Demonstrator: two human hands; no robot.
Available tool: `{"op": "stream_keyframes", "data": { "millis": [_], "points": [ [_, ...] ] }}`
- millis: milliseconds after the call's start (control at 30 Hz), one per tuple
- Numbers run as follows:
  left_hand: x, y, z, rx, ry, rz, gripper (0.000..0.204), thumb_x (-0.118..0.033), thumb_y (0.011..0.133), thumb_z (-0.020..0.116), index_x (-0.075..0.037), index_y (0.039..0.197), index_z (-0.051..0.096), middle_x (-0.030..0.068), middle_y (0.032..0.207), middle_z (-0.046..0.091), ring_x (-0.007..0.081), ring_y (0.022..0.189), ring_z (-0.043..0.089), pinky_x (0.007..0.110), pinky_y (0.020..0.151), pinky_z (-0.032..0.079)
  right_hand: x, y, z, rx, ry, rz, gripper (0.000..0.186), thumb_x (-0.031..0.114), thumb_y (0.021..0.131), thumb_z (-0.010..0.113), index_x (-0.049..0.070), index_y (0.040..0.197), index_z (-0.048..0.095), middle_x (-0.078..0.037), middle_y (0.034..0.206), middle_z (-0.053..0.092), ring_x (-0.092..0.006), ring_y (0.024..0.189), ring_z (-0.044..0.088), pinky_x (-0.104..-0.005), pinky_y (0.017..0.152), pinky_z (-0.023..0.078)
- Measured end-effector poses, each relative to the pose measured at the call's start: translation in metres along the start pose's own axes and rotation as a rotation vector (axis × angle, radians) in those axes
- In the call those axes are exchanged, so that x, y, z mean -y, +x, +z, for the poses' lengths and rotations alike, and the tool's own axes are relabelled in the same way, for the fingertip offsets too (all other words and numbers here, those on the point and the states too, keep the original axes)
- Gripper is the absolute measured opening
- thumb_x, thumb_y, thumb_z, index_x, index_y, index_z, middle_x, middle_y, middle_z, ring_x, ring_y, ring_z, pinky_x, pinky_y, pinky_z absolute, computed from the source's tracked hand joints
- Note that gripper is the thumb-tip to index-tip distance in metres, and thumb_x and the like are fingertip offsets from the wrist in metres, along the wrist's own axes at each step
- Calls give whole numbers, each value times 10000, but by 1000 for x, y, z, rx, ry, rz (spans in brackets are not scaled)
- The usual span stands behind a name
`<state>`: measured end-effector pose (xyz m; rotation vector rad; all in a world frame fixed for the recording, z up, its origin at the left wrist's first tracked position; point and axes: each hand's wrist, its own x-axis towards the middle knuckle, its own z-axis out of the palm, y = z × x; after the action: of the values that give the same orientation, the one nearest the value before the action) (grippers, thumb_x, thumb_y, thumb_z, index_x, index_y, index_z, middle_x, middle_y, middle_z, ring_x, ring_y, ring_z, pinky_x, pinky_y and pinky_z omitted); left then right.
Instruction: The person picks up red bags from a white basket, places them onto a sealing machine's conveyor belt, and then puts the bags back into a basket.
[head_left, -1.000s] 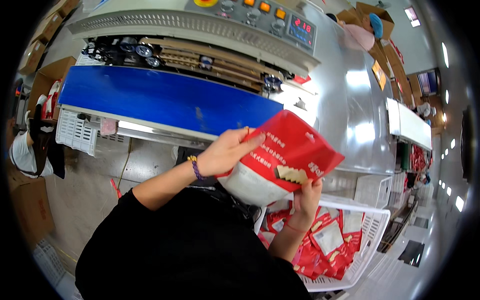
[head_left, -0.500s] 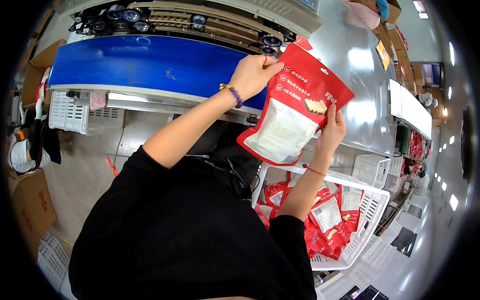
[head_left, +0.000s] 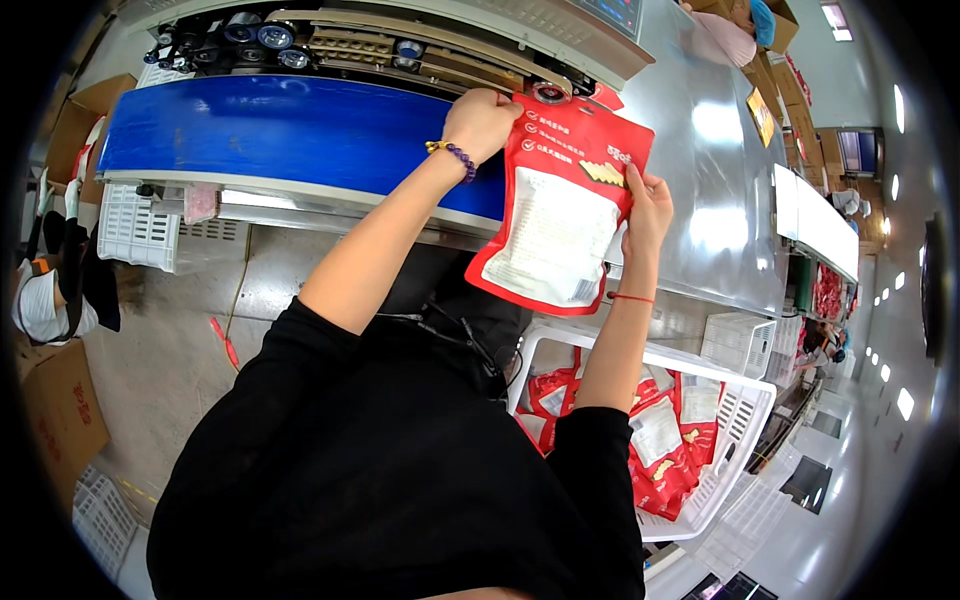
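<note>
Left grip (head_left: 480,126), right grip (head_left: 648,212), red pouch (head_left: 558,230) between

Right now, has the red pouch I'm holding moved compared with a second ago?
Yes: the red pouch has moved forward, away from you, closer to the rightmost roller.

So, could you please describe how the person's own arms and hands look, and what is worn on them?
Black sleeves end near the elbows. The left hand is ungloved, with a purple beaded bracelet, partly yellow, at its wrist. The right hand is also ungloved, with a thin red band below it.
</note>
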<state>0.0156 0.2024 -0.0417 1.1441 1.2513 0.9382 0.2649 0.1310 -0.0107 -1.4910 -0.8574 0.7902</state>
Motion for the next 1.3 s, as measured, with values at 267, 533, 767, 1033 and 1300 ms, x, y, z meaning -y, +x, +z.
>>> {"op": "stream_keyframes", "data": {
  "millis": [267, 533, 767, 1033, 1300],
  "points": [
    [-20, -66, -68, -289, 558, 458, 301, -317, 932, 532, -90, 899, 726, 117, 793, 701, 254, 738, 690, 371, 654, 522, -7, -5, 39, 34, 53, 109, 293, 156, 855, 729, -42, 990, 559, -183, 936, 665, -196, 792, 663, -301, 666, 565],
    [-64, -172, -35, 334, 134, 439, 204, -89, 974, 530, 32, 920, 685, 5, 694, 565, 7, 504, 387, 171, 473, 270, 3, -108, -85, -102, -8, -59, 255, 193, 981, 544, -45, 950, 631, -127, 845, 703, -180, 697, 688, -264, 616, 564],
    [-69, -184, 10, 566, 174, 393, 160, -38, 937, 560, 16, 893, 703, 19, 701, 590, 31, 533, 458, 188, 477, 304, -40, -242, -285, -545, -1006, 617, 576, 529, 859, 547, -31, 899, 677, -249, 847, 673, -397, 841, 669, -448, 764, 511],
    [-60, -186, 2, 604, 304, 424, 126, -55, 913, 601, -8, 895, 716, -2, 635, 563, 72, 552, 465, 235, 503, 329, -122, -282, -294, -392, -1431, 992, 522, 456, 761, 716, 1, 1016, 694, -222, 1057, 677, -367, 1003, 656, -443, 862, 528],
    [-48, -175, -9, 619, 184, 586, 352, -62, 796, 732, -48, 1139, 654, 47, 930, 643, 120, 794, 603, 230, 628, 435, -14, -242, -227, -391, 194, 381, 190, 149, 905, 553, -5, 990, 624, -67, 910, 660, -165, 829, 658, -276, 731, 537]
  ]
}}
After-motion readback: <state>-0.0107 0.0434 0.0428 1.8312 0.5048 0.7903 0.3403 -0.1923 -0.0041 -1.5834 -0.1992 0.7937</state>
